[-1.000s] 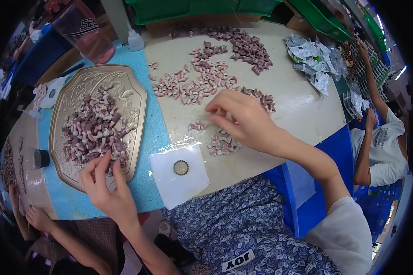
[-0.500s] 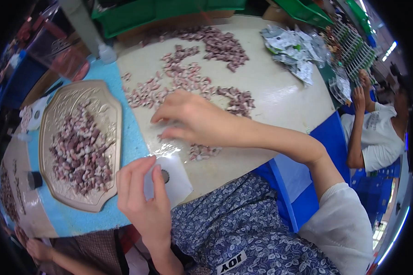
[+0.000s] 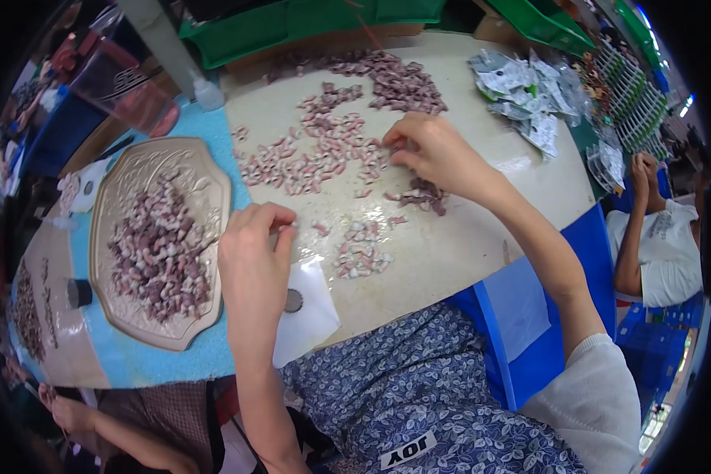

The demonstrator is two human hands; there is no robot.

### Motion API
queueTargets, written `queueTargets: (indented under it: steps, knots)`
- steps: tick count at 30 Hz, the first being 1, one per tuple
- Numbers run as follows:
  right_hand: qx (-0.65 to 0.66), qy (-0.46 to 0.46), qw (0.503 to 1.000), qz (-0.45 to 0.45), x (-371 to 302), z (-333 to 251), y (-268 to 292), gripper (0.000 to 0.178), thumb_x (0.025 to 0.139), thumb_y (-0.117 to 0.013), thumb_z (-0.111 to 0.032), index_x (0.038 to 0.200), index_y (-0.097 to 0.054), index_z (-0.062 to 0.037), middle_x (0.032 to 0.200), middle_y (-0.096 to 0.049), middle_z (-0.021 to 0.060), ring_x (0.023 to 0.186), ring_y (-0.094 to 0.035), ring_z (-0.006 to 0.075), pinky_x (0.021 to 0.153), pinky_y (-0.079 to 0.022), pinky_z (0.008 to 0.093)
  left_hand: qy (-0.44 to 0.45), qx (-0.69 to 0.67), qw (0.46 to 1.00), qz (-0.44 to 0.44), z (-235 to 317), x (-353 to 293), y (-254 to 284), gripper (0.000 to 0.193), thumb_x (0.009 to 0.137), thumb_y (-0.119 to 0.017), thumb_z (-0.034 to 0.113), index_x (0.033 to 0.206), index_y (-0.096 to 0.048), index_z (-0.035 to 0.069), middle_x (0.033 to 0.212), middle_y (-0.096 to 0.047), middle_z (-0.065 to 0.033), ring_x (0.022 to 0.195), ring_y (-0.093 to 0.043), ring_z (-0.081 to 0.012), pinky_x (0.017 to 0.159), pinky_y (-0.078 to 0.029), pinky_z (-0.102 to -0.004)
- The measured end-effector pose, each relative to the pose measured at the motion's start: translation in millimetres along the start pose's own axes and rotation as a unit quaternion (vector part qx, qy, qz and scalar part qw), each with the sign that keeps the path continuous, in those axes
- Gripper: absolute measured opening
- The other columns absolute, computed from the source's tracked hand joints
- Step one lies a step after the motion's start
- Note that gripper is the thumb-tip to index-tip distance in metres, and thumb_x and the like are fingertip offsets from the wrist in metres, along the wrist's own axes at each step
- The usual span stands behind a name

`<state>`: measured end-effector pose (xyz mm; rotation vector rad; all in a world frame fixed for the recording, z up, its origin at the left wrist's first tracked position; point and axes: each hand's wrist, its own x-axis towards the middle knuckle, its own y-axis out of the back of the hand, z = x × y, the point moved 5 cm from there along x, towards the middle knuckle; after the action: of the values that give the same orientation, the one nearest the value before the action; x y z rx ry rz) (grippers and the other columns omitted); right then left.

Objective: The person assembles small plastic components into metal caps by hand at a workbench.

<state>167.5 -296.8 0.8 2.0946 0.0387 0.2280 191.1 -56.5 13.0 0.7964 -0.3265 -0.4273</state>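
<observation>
My right hand (image 3: 438, 154) reaches over the pale tabletop, thumb and forefinger drawn together at the right edge of a spread of small curved pink-and-white pieces (image 3: 292, 166). Any piece between those fingertips is too small to make out. Just below it lies a little heap of purple-brown pieces (image 3: 426, 197). My left hand (image 3: 253, 253) hovers beside the tray's right edge, forefinger and thumb tips close together; what they pinch, if anything, cannot be seen. Between the hands and nearer me sits a small cluster of pink-and-white pieces (image 3: 362, 251).
A gold-coloured tray (image 3: 220, 229) of mixed pieces lies on a blue mat at left. A white card with a dark disc (image 3: 294, 300) is near the table's front edge. More purple-brown pieces (image 3: 407, 83), silvery packets (image 3: 521, 95) and green bins (image 3: 245, 35) stand behind. Co-workers sit on both sides.
My right hand has moved right and away from me, uncovering the small near cluster. My left hand has risen a little, its forefinger and thumb closer together. The view has shifted slightly.
</observation>
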Motion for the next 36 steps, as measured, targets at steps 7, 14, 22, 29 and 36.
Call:
queueTargets:
  steps: [7,14,22,29,36]
  knots:
    - [0.403,-0.111,0.906,0.071,-22.5,-60.6,8.0,0.014,0.084,-0.062,-0.003,0.095,-0.058,0.0052,0.085,-0.061,0.0084,0.071,-0.061,0.0115,0.063,-0.049,0.0262,0.131,-0.272,0.934,0.193,-10.3,-86.4,35.9,0.016,0.08,-0.062,-0.011,0.094,-0.061,-0.006,0.093,-0.059,-0.0087,0.081,-0.06,-0.0108,0.071,-0.05,-0.0217]
    - [0.415,-0.06,0.908,-0.019,-32.6,-125.7,-65.4,0.013,0.082,-0.065,0.0,0.092,-0.058,0.0037,0.077,-0.062,0.0047,0.067,-0.06,0.0072,0.058,-0.049,0.0208,0.279,-0.421,0.826,0.25,-24.5,-163.0,-10.2,0.015,0.081,-0.06,-0.013,0.094,-0.063,-0.007,0.102,-0.06,-0.0132,0.088,-0.062,-0.0142,0.078,-0.05,-0.0232]
    - [0.317,0.007,0.948,0.01,-30.5,-145.8,-74.9,0.014,0.08,-0.068,-0.001,0.09,-0.061,0.0039,0.073,-0.064,0.0079,0.065,-0.065,0.0124,0.055,-0.052,0.0237,0.274,-0.467,0.797,0.269,-23.6,-157.8,-4.6,0.021,0.082,-0.058,-0.013,0.102,-0.06,-0.008,0.104,-0.061,-0.0156,0.091,-0.063,-0.0177,0.082,-0.053,-0.0266]
    - [0.281,0.012,0.959,-0.037,-26.8,-150.1,-75.9,0.015,0.077,-0.07,0.0,0.079,-0.055,0.0029,0.072,-0.062,0.0105,0.062,-0.064,0.0187,0.052,-0.049,0.0277,0.193,-0.402,0.857,0.26,-31.4,-158.0,-5.8,0.024,0.079,-0.06,-0.014,0.101,-0.061,-0.007,0.104,-0.061,-0.017,0.089,-0.065,-0.0192,0.077,-0.055,-0.0263]
    - [0.223,0.074,0.968,-0.088,-19.8,-156.1,-78.6,0.018,0.072,-0.071,0.001,0.077,-0.054,0.0026,0.072,-0.06,0.0128,0.059,-0.061,0.0264,0.05,-0.047,0.0327,0.19,-0.395,0.856,0.275,-31.2,-155.2,-5.8,0.022,0.077,-0.063,-0.014,0.097,-0.064,-0.006,0.098,-0.063,-0.0168,0.085,-0.065,-0.0194,0.073,-0.055,-0.026]
